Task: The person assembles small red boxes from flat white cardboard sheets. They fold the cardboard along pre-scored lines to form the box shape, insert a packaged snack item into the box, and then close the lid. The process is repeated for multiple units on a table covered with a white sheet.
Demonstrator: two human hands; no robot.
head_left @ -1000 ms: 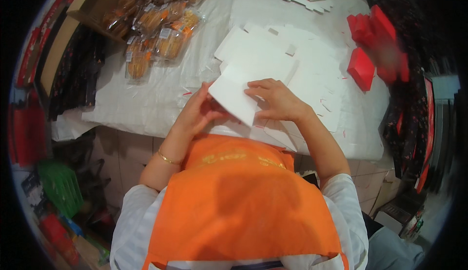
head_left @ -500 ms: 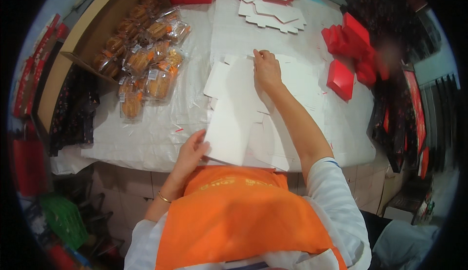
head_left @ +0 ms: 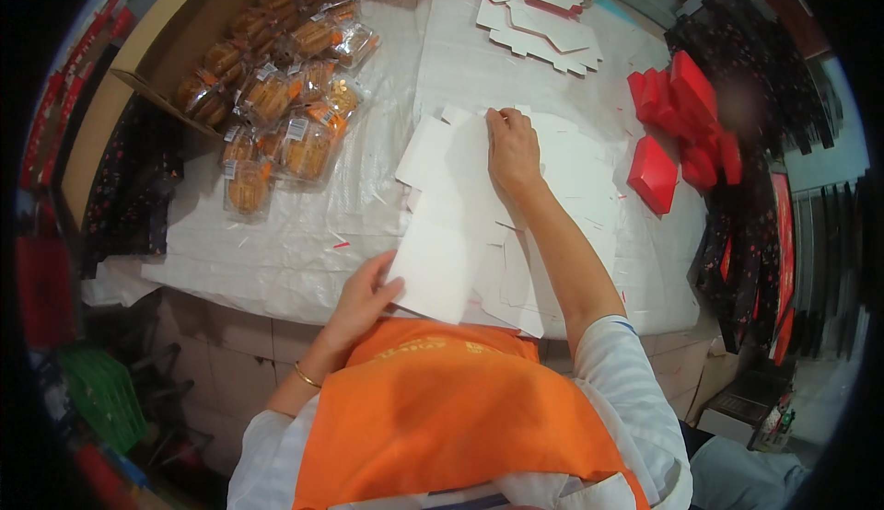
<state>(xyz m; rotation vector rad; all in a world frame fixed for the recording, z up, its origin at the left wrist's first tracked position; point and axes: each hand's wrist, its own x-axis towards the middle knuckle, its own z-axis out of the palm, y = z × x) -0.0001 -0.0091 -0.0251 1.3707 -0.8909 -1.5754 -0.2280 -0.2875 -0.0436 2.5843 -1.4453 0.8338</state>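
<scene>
Lower centre: left hand (head_left: 368, 291), grip closed on the near-left edge of a white card sheet (head_left: 431, 252). Sheet lies mid-frame on the desk (head_left: 207, 248). Progress: flat, no walls raised; judged early, remainder unclear. Right hand (head_left: 516, 149) at far end, fingers curled; pinching or pressing, cannot tell. Top, right of centre: stacked card pieces (head_left: 534, 33).

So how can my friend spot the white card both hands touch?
Find the big white-covered table, then its near edge, above the orange apron. A white card lies there, with the left hand at its left edge and the right hand at its far end. Unlike the white pieces around it, this one has both hands touching it.
</scene>
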